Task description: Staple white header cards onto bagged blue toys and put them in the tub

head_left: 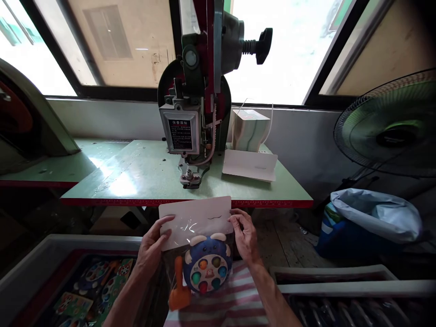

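Note:
Between my two hands hangs a clear bag with a white header card point(194, 215) along its top. Inside the bag show a blue animal-faced toy point(208, 263) with coloured round buttons and an orange toy hammer point(179, 290). My left hand point(153, 240) pinches the left end of the card. At the card's right edge, my right hand point(243, 231) grips it between thumb and fingers. Just beyond the card is the front edge of the green worktable point(136, 159), where the stapling machine point(190, 136) stands with its small metal anvil point(190, 178).
A stack of cards point(250, 129) stands right of the machine, with a folded white card point(250, 165) before it. At lower left a bin point(64, 240) holds packed toys; crates point(354, 288) sit lower right. A fan point(388, 131) and a blue-white sack point(368, 222) are at right.

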The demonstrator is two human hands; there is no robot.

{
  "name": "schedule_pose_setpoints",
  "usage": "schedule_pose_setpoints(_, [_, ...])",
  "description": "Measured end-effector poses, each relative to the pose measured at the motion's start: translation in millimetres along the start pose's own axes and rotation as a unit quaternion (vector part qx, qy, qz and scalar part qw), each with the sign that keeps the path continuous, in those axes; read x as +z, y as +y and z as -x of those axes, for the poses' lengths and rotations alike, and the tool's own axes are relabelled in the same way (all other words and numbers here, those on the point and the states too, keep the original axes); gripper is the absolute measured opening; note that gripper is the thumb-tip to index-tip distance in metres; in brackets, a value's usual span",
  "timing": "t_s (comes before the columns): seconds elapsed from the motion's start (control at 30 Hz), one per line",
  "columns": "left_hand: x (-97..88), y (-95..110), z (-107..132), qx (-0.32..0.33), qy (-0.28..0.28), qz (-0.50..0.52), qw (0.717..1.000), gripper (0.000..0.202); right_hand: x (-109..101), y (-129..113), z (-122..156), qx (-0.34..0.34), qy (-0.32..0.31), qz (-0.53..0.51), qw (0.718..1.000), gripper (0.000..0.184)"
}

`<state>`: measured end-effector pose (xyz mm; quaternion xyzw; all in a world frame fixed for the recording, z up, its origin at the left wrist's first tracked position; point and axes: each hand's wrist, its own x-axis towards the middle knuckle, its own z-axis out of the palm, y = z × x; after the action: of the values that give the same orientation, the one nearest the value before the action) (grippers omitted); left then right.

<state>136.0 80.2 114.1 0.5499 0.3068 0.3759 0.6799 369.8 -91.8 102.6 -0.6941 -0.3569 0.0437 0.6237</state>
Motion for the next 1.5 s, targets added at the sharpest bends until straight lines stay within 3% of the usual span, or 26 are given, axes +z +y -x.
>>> schedule_pose_setpoints(0.1, [0.0,22,-8,0.005,-0.046,0.009,0.999,0.05,-5,-1,-6,0.018,-0.027,-0.04,0.999,0.033])
schedule_pose_setpoints(0.2, [4.1,30,-12,0.01,-0.071,0.018,0.997,0.057,-7,-2,-7,0.064,-0.063,-0.054,0.994,0.035])
schedule_pose_setpoints(0.33, [8.7,12,-13,0.009,0.003,0.051,0.999,0.075,-7,-1,-5,0.089,-0.036,-0.046,0.994,0.037])
schedule_pose_setpoints(0.47, [5.0,-8,-11,-0.059,0.052,0.029,0.997,0.051,-6,2,-5,0.104,-0.025,-0.066,0.992,0.035])
schedule_pose_setpoints(0.7, [9.0,1,-11,-0.013,0.049,0.055,0.997,0.036,-6,1,-9,0.097,-0.02,-0.1,0.99,0.033])
schedule_pose_setpoints(0.9, [19.4,2,-11,-0.004,0.084,0.021,0.996,0.037,-7,-4,-11,0.098,0.007,-0.059,0.993,0.04])
schedule_pose_setpoints(1.03, [22.0,-2,-13,-0.016,0.097,0.027,0.995,0.039,-10,-3,-14,0.097,-0.015,-0.033,0.995,0.039])
schedule_pose_setpoints(1.5, [31.2,-5,-26,-0.071,0.131,0.057,0.987,0.041,-5,10,-27,0.136,0.004,-0.071,0.988,0.031])
